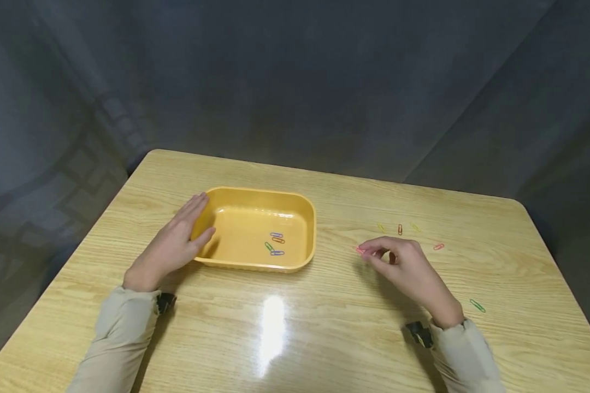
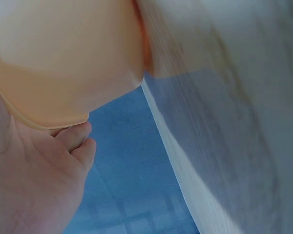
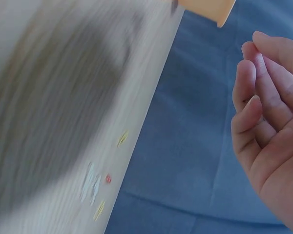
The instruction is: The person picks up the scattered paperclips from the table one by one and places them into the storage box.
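My left hand (image 1: 169, 243) holds the left wall of a yellow plastic tray (image 1: 241, 234), fingers along the outside and thumb over the inner side. The left wrist view shows fingers (image 2: 80, 139) just under the tray rim. Inside the tray, toward its right, lie several paper clips, among them a green one (image 1: 269, 246) and a blue one (image 1: 277, 253). To the right of the tray, my right hand (image 1: 408, 267) pinches a pink paper clip (image 1: 361, 250) between thumb and fingertips, over the table. In the right wrist view the clip is hidden.
Loose paper clips lie beyond my right hand: yellow (image 1: 381, 227), red (image 1: 400, 229), another yellow (image 1: 415, 227) and pinkish red (image 1: 438, 246). A green clip (image 1: 477, 305) lies nearer, right of my wrist. Dark curtains (image 1: 295, 82) hang behind the wooden table (image 1: 216, 338).
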